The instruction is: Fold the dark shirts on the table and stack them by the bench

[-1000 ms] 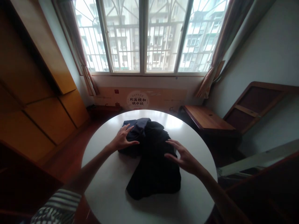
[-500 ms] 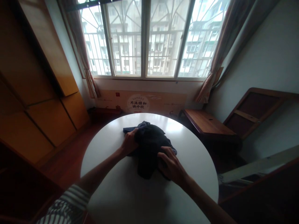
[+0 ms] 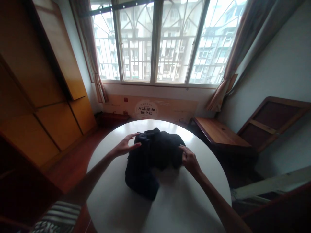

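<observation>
A black and dark navy garment (image 3: 167, 149) lies bunched on the white round table (image 3: 116, 200); its kind I cannot make out. One long flap of it reaches down toward me on the left. At its upper left edge is my left hand (image 3: 123, 146), thumb and fingers stretched apart, the tips touching the cloth. My right hand (image 3: 191, 158) has its fingers closed on the garment's right edge. Folds hide most of the garment's shape.
Beyond the table on the right stands a low wooden bench (image 3: 221, 131) with a framed panel (image 3: 269, 119) leaning near it. Wooden cabinets (image 3: 58, 129) line the left wall. A barred window (image 3: 155, 45) with curtains fills the back.
The garment has spread wider, and its hanging flap has shifted left. My left hand has opened and moved left; my right hand has moved right and up. The view has tilted slightly.
</observation>
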Demonstrator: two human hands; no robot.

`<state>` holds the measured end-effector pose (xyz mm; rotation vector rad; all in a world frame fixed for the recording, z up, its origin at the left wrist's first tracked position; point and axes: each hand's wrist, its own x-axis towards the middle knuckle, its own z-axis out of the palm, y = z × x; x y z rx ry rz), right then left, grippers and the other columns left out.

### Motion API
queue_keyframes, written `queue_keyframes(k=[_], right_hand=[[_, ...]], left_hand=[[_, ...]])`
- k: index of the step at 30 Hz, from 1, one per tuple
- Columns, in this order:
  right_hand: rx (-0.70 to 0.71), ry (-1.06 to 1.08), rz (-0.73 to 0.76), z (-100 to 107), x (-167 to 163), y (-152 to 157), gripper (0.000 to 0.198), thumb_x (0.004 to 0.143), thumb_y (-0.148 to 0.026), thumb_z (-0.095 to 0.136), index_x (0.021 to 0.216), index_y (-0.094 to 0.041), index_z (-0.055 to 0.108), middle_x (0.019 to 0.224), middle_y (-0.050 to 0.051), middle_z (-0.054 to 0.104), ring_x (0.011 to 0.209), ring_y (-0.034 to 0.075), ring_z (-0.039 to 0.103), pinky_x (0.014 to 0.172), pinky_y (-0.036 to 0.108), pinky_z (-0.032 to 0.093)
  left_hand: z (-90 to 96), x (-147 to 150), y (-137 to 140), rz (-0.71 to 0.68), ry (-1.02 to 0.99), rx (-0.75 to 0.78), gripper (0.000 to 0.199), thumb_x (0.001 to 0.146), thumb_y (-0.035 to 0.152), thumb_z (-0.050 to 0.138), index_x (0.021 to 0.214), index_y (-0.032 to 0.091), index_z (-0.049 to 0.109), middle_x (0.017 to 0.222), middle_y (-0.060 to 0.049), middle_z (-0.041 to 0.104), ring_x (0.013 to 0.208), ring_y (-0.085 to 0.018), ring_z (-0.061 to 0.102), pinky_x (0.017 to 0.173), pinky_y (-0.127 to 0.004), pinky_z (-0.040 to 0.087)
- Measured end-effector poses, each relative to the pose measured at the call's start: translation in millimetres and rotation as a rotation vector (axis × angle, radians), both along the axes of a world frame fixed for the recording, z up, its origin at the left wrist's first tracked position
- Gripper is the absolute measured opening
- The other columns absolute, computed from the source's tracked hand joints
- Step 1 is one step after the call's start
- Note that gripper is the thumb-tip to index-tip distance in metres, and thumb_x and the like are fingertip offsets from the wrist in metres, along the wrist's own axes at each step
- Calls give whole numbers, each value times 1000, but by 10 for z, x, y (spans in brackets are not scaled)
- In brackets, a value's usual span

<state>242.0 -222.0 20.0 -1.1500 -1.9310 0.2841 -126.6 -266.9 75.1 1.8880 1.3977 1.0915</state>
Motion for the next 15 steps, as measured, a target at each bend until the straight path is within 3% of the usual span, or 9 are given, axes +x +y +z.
queue_keyframes(k=[3,5,7,9,11,15], right_hand=[[-123,-87,77,-214,-44,-76,69,86,-44,57,147,-20,37,147,19,45,135,35,45,105,56,41],[-107,-233,77,-294,-152,-101,93,73,-48,72,150,-17,30,153,25,33,140,43,34,104,63,38],[-54,-314,40,-329,-241,-73,88,70,-38,73,146,-11,37,148,30,37,136,46,37,101,65,39],[-7,-290,62,-308,-259,-16,67,76,-24,62,138,-7,45,135,29,52,125,42,51,97,58,45],[28,-180,120,-215,-208,31,55,77,-16,52,132,-11,52,121,21,63,110,34,62,92,51,50],[94,238,124,150,-133,56,45,77,-17,50,122,-21,58,104,7,69,93,25,65,84,43,53]], left_hand=[[-502,66,40,10,77,46,95,58,47,86,141,20,49,143,-14,51,131,-38,48,106,-53,44],[-717,192,60,29,72,94,91,55,41,87,137,18,52,136,-13,57,127,-39,52,105,-53,46],[-801,329,68,68,45,127,80,58,37,83,131,17,56,126,-12,64,120,-37,58,101,-50,50],[-762,425,54,100,16,123,64,63,35,79,122,18,61,113,-9,70,109,-34,64,96,-49,53],[-620,443,25,182,-35,171,50,68,38,76,114,20,65,107,-8,71,106,-34,65,93,-51,54],[-111,322,54,349,-115,534,49,75,49,72,117,24,64,119,-9,66,120,-35,57,104,-57,44]])
